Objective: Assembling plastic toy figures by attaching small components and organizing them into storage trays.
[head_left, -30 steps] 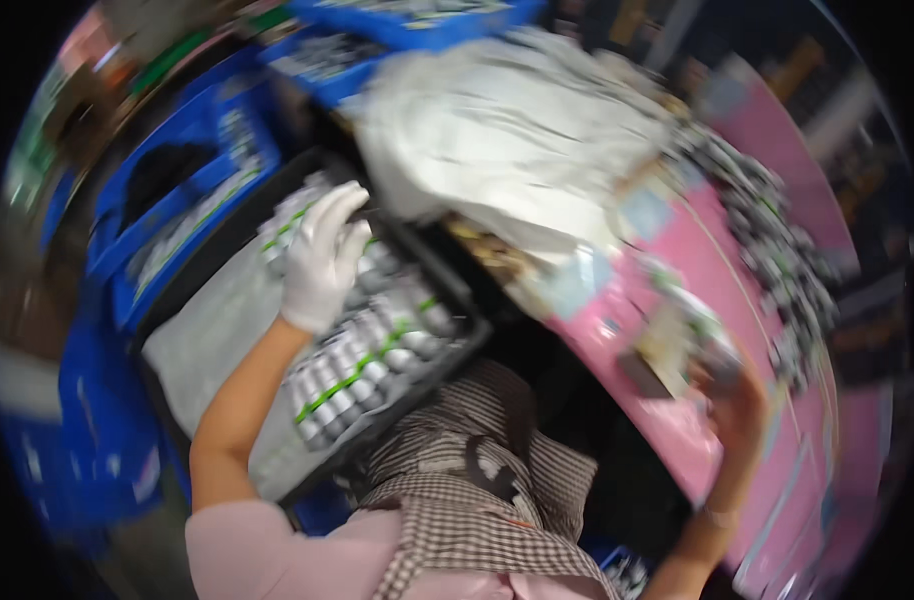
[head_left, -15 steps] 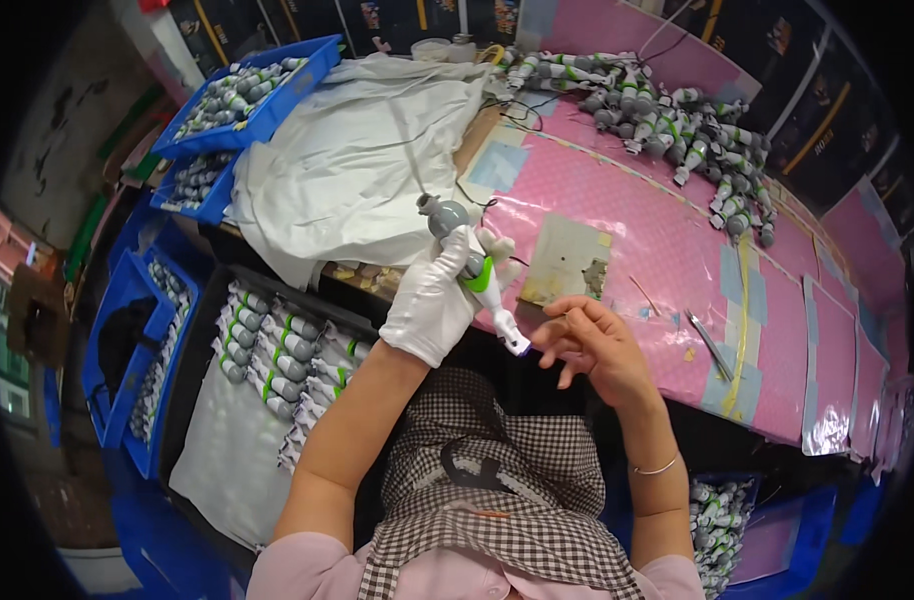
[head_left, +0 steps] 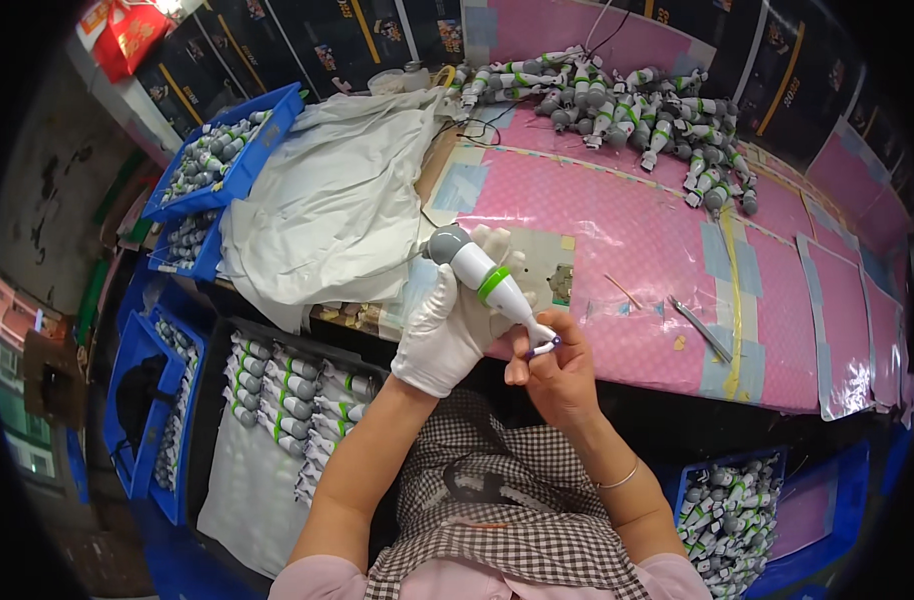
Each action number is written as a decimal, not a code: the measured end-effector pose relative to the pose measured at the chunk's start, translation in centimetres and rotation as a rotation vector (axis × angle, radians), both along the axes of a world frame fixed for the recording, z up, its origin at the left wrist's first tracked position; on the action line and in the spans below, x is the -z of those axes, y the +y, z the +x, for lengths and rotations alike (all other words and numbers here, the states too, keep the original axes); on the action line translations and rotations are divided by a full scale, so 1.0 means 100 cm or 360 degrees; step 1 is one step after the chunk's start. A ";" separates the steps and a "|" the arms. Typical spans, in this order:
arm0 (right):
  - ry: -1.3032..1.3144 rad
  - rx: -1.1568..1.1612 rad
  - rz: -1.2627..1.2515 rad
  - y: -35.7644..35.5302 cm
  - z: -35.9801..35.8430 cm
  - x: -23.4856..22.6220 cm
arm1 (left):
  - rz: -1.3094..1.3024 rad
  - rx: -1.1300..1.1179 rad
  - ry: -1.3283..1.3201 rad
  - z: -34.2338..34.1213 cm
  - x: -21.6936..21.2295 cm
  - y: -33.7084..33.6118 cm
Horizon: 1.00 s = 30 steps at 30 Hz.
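- The left hand (head_left: 447,325), in a white glove, is clamped around the white handle (head_left: 487,280) of a small tool with a grey knob at its top and a green band at its middle.
- The handle's long axis slants from upper left, grey end away from the person, down to lower right, where the narrow tip meets the right hand (head_left: 557,375).
- The bare right hand is pinched shut on a small purple piece (head_left: 543,347) right at that tip; piece and tip look to be touching, though whether it is seated I cannot tell.
- Both hands sit close together, in front of the chest, just over the near edge of the pink bench (head_left: 637,230); the tool is held in the air, not resting on it.
- A heap of like tools (head_left: 627,110) lies at the far side of the bench, well apart from the hands.
- Blue bins (head_left: 227,150) of the same tools stand to the left, beside a crumpled white sheet (head_left: 327,200).
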State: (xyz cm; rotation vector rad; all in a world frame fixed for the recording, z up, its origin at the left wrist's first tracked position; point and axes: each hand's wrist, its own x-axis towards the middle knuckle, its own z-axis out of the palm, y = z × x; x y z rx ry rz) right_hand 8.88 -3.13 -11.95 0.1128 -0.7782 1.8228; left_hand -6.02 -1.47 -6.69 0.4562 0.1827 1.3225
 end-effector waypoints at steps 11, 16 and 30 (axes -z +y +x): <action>-0.1803 0.0311 0.0095 0.025 0.071 -0.046 | -0.0427 0.0147 0.0112 0.015 0.005 -0.005; -0.1133 0.0249 -0.0542 0.060 0.063 -0.043 | -0.0552 0.0535 0.0120 0.024 0.016 -0.018; -0.0892 0.0411 -0.0703 0.055 0.087 -0.036 | -0.0775 0.0759 -0.0025 0.032 0.030 -0.034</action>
